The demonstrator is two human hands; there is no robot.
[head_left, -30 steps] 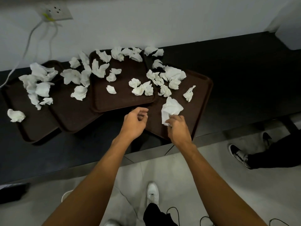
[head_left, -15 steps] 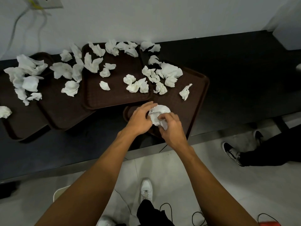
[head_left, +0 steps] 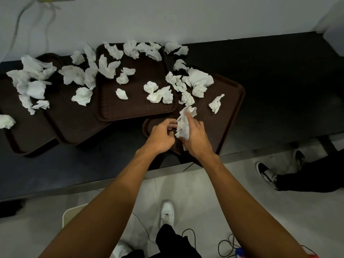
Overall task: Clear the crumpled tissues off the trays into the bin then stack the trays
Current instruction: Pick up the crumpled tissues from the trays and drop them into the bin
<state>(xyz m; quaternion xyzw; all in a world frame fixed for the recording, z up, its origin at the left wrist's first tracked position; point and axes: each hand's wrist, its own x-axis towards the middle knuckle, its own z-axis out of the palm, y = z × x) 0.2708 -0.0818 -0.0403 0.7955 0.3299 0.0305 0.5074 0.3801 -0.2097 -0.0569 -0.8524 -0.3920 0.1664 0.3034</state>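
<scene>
One dark counter (head_left: 279, 94), open surface wide at its right. Four overlapping brown trays (head_left: 130, 108); nearest tray (head_left: 229, 116) reaches the front edge. Over it, right hand (head_left: 195, 136) grips a crumpled tissue (head_left: 184, 121); left hand (head_left: 160, 136) curled alongside, grip unclear.

Dim indoor picture. The dark bench (head_left: 270, 75) and brown trays (head_left: 134, 108) lose detail in shadow, white tissues (head_left: 199, 79) stand out brightly, and wide-angle bending curves the edges.
</scene>
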